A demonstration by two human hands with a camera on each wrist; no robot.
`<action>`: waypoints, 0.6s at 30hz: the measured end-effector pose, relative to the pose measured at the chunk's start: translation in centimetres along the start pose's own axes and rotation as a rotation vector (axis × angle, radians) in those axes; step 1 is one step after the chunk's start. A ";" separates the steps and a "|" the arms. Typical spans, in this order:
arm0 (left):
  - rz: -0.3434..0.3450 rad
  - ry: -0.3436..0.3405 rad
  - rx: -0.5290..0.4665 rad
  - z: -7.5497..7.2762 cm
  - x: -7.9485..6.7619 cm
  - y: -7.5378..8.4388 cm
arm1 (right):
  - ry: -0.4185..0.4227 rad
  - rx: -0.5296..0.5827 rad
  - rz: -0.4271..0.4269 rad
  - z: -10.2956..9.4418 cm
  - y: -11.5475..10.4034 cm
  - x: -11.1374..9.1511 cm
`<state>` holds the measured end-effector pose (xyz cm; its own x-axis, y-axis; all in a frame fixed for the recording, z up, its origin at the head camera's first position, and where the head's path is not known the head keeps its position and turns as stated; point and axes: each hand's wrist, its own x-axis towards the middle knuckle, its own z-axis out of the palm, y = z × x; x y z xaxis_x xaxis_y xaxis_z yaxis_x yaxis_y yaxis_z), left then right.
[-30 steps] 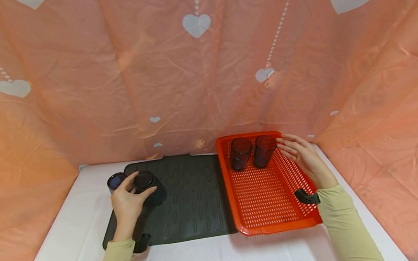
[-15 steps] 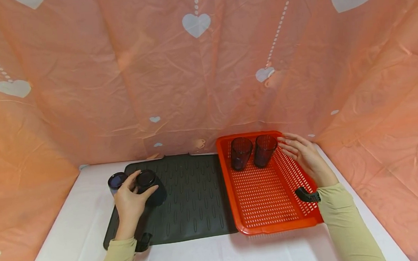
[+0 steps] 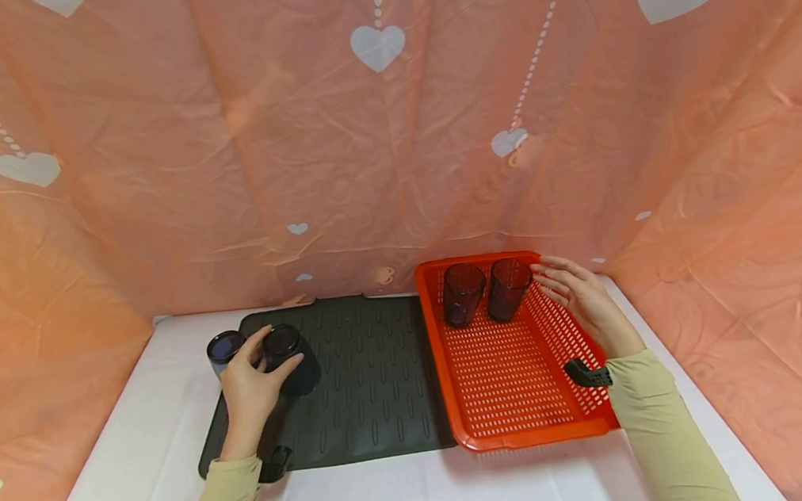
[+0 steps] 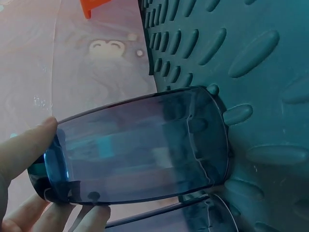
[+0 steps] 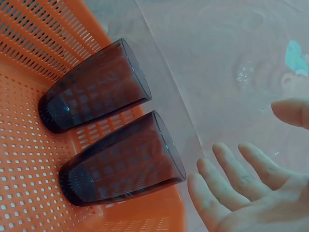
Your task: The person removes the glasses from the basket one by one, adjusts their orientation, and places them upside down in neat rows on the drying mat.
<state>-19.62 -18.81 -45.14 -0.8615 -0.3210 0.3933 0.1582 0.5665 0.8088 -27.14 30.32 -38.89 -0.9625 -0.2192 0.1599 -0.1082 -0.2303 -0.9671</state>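
My left hand [image 3: 247, 390] grips the base end of a dark blue drinking glass [image 4: 130, 145], thumb on one side and fingers on the other. The glass is upside down, its rim right at the ribbed surface of the black drying mat [image 3: 370, 388]. Close on its left is a second upside-down glass [image 3: 226, 347], partly behind my hand. My right hand [image 3: 585, 306] is held with fingers spread and nothing in it, fingertips near the rim of the right-hand glass [image 5: 120, 164] in the orange basket [image 3: 450, 405]. Another upright glass [image 5: 96, 87] stands beside that one.
The perforated basket sits against the mat's right edge, both on a white-covered table [image 3: 365, 496]. A pink curtain [image 3: 336, 168] with white hearts rises behind and along both sides. A dark band [image 3: 587, 374] is on my right wrist.
My left hand has shifted slightly right and away from me, with the base of the gripped glass moving along. My right hand and the basket glasses look almost the same.
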 end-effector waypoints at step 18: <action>-0.039 -0.040 -0.045 -0.6 0.1 0.1 | 0.099 -0.030 0.049 0.2 0.1 0.9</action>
<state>-19.39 -19.22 -44.74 -0.8860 -0.3106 0.3442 0.1451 0.5193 0.8422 -27.95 29.89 -38.78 -0.9865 -0.1343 0.0939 -0.0669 -0.1928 -0.9790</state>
